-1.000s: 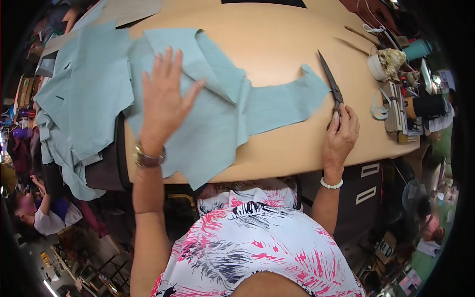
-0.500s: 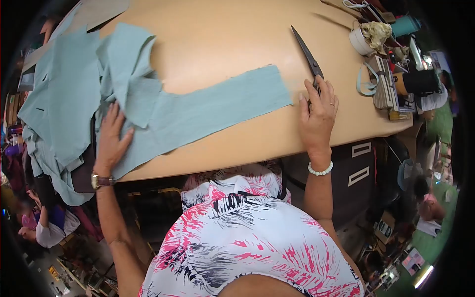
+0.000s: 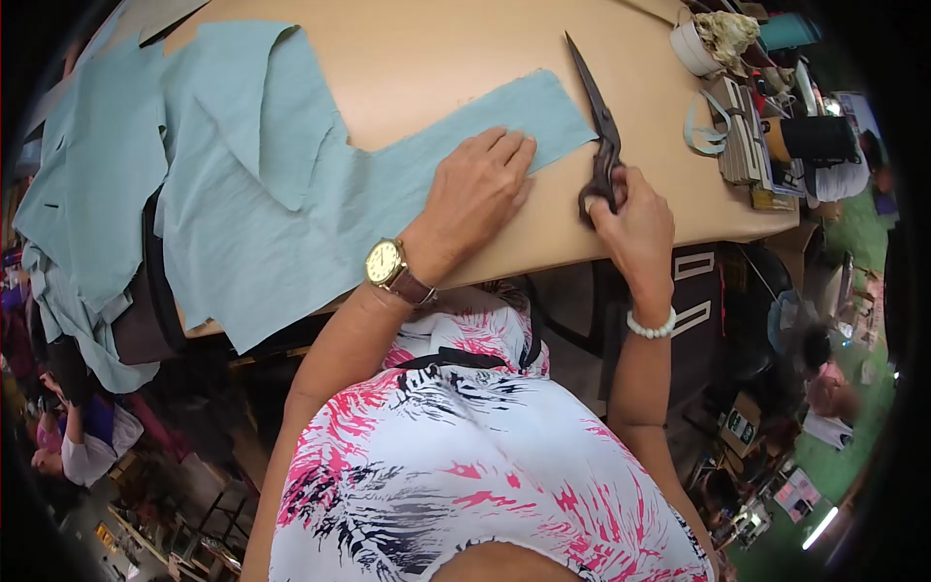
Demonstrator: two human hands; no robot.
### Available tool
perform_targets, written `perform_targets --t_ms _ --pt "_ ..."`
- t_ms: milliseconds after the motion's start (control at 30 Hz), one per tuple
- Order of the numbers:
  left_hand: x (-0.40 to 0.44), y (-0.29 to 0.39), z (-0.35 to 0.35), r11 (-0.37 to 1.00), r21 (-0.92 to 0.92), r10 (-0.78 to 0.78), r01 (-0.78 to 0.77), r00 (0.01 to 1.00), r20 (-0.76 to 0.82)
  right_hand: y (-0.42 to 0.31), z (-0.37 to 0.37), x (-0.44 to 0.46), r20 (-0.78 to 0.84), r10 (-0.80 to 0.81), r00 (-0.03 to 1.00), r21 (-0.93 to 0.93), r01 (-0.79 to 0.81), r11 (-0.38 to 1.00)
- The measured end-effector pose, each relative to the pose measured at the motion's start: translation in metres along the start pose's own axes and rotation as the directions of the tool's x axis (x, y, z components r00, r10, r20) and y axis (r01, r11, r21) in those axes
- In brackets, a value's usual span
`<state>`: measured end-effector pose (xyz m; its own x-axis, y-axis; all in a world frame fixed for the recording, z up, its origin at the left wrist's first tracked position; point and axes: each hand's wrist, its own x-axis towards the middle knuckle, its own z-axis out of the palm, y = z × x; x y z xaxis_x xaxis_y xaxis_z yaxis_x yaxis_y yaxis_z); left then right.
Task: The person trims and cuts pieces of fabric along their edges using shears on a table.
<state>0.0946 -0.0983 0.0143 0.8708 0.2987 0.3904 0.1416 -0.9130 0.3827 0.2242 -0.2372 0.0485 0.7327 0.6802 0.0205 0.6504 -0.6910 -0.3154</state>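
A light blue-green piece of fabric (image 3: 301,247) lies on the table, broad and partly folded over at the left, with a narrow strip reaching right. My left hand (image 3: 478,189), a watch on its wrist, rests flat on that strip with nothing gripped. Dark metal scissors (image 3: 602,124) lie just past the strip's right end, blades pointing to the far side and looking closed. My right hand (image 3: 638,225) is closed around their handles, the thumb at a finger loop. Some of its fingers are hidden beneath the hand.
More blue-green fabric (image 3: 92,165) hangs over the table's left edge. At the right of the table (image 3: 427,58) stand a white pot (image 3: 695,48), a stack of books (image 3: 734,131) and a dark cylinder (image 3: 819,144). Other people sit in the background on both sides.
My left hand has moved right, from the fabric's broad left part to its strip. The folded piece at the left lies flatter. My right hand has taken hold of the scissors' handles.
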Motion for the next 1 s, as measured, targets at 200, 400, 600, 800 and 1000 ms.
perform_targets --t_ms 200,400,600,800,1000 --pt "0.002 0.012 -0.016 0.966 0.256 -0.084 0.020 0.967 0.240 0.044 -0.023 -0.056 0.382 0.140 0.914 0.360 -0.286 0.888" --pt "0.026 0.010 0.020 0.977 0.200 0.069 -0.066 0.998 -0.006 0.049 -0.030 -0.105 0.591 0.144 0.794 0.649 -0.574 0.499" --pt "0.013 0.004 0.014 0.995 0.083 0.064 -0.063 0.998 0.002 0.047 -0.045 -0.133 0.744 0.135 0.655 0.536 -0.705 0.464" --pt "-0.023 0.002 0.001 0.998 0.045 -0.027 0.031 0.996 -0.084 0.035 -0.045 -0.153 0.774 -0.019 0.633 0.581 -0.698 0.419" --pt "-0.024 0.004 0.002 0.997 0.053 -0.047 0.049 0.998 -0.047 0.022 -0.036 -0.143 0.735 0.018 0.678 0.604 -0.668 0.434"
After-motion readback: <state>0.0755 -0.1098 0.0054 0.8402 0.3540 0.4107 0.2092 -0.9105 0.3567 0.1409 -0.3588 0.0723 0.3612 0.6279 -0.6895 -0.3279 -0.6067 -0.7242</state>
